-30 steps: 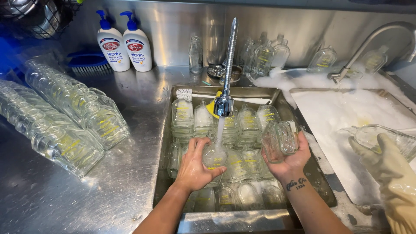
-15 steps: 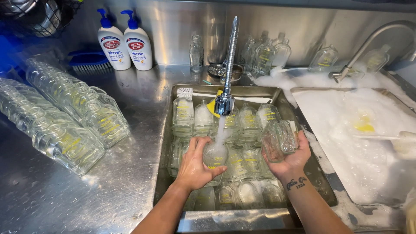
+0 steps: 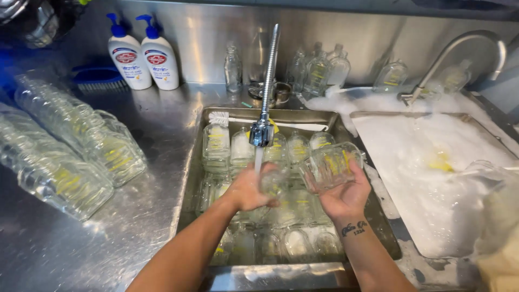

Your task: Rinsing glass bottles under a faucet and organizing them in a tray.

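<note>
My left hand [image 3: 246, 190] holds a small clear glass bottle [image 3: 272, 183] under the stream of water from the flexible steel tap [image 3: 263, 130]. My right hand [image 3: 341, 196] holds a second clear bottle [image 3: 328, 165] tilted on its side, just right of the stream. Both hands are over a steel sink [image 3: 190, 178] filled with several more clear bottles lying in water.
Rows of washed bottles [image 3: 65, 151] lie on the steel counter at the left. Two soap pump dispensers [image 3: 143, 54] and a blue brush [image 3: 98, 79] stand at the back. A second sink [image 3: 432, 178] full of foam is at the right, where another person's gloved hand [image 3: 500, 227] works.
The other person's gloved hand left view at the right, then came back in at the lower right. My hands have barely shifted under the stream.
</note>
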